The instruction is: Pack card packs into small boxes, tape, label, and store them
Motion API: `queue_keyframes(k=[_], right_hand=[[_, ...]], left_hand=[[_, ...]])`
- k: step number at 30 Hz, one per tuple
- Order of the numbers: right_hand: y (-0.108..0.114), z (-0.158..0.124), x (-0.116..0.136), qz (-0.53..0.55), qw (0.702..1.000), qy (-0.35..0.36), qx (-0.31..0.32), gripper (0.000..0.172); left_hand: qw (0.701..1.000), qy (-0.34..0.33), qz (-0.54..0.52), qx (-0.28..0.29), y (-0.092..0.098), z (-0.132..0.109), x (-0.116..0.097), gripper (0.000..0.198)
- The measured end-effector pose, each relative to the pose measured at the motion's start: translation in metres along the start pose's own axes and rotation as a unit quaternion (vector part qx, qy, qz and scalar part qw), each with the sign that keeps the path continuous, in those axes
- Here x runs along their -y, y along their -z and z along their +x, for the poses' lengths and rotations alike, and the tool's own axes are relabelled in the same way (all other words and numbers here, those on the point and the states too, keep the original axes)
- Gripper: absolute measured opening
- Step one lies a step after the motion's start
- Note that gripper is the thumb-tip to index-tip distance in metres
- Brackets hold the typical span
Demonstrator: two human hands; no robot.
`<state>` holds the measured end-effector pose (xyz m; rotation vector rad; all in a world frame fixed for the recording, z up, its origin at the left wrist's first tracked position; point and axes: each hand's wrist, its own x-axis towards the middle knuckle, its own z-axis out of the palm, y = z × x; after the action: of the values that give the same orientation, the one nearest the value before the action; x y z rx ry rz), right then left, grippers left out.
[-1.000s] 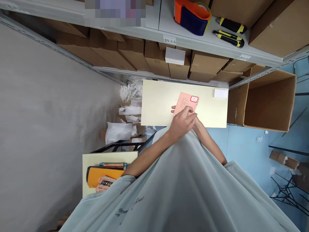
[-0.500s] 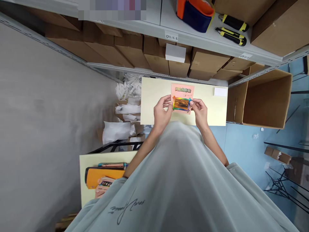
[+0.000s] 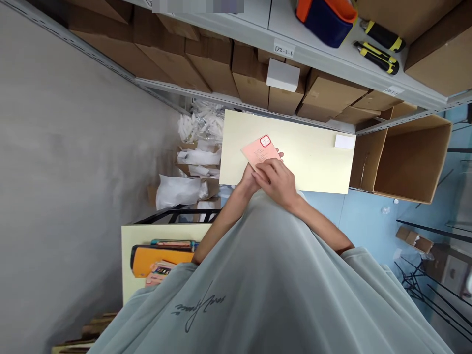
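A pink card [image 3: 258,151] is tilted over the cream tabletop [image 3: 313,164], its back with small print and a red-edged white label facing up. My left hand [image 3: 250,180] grips it from beneath, mostly hidden, with fingertips showing past the card's right edge. Across the card's lower part lies my right hand [image 3: 278,181], fingers bent and pressed on the near edge. Both hands are closed on the same card and touch or overlap there.
A white slip [image 3: 344,141] lies at the table's right end, beside an open cardboard box [image 3: 409,160]. Cartons [image 3: 250,88] fill the shelf behind, with utility knives [image 3: 378,56] above. An orange folder [image 3: 158,260] and more pink cards [image 3: 158,274] lie on the lower left table.
The pink card has turned from its colourful picture side to its printed back and tilted. My right hand has moved left over it, while my left has shifted beneath. The view has moved slightly.
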<state>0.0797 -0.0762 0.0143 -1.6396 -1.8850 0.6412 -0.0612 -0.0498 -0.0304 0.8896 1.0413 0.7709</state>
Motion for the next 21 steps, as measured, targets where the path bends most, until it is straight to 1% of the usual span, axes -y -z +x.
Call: queue_keyframes(k=[1,2,3,5,7,9,11,13,14,16,19,21], right_hand=[[0.002,0.002,-0.005,0.031,0.999,-0.02,-0.01,0.027],[0.004,0.004,-0.012,0.065,0.997,-0.048,-0.021,0.031],[0.005,0.008,-0.021,0.101,0.991,-0.084,-0.031,0.035],[0.001,0.016,-0.041,0.178,0.968,-0.173,-0.047,0.044],[-0.012,0.027,-0.061,0.262,0.928,-0.26,-0.047,0.056],[-0.03,0.037,-0.076,0.339,0.881,-0.329,-0.03,0.064],[-0.051,0.049,-0.083,0.392,0.838,-0.379,-0.013,0.065],[-0.072,0.064,-0.086,0.421,0.808,-0.411,-0.007,0.06],[-0.082,0.073,-0.087,0.428,0.8,-0.42,-0.006,0.057],[-0.105,0.094,-0.092,0.425,0.798,-0.427,-0.003,0.048],[-0.141,0.131,-0.106,0.387,0.81,-0.44,0.001,0.033],[-0.164,0.154,-0.117,0.357,0.827,-0.434,0.014,0.025]], left_hand=[[0.999,0.03,-0.04,-0.005,0.001,0.014,0.003,0.052],[0.996,0.048,-0.074,-0.01,0.004,0.028,0.007,0.051],[0.994,0.059,-0.086,-0.026,0.008,0.04,0.012,0.049],[0.991,0.073,-0.095,-0.065,0.024,0.055,0.022,0.049],[0.987,0.08,-0.093,-0.099,0.046,0.06,0.032,0.053],[0.984,0.089,-0.11,-0.108,0.068,0.062,0.04,0.054],[0.98,0.101,-0.134,-0.104,0.089,0.07,0.046,0.053],[0.977,0.113,-0.147,-0.109,0.108,0.084,0.051,0.05],[0.975,0.116,-0.145,-0.12,0.117,0.093,0.054,0.047],[0.973,0.12,-0.12,-0.157,0.135,0.116,0.061,0.039],[0.968,0.128,-0.058,-0.21,0.161,0.152,0.071,0.028],[0.964,0.136,-0.025,-0.229,0.175,0.176,0.077,0.024]])
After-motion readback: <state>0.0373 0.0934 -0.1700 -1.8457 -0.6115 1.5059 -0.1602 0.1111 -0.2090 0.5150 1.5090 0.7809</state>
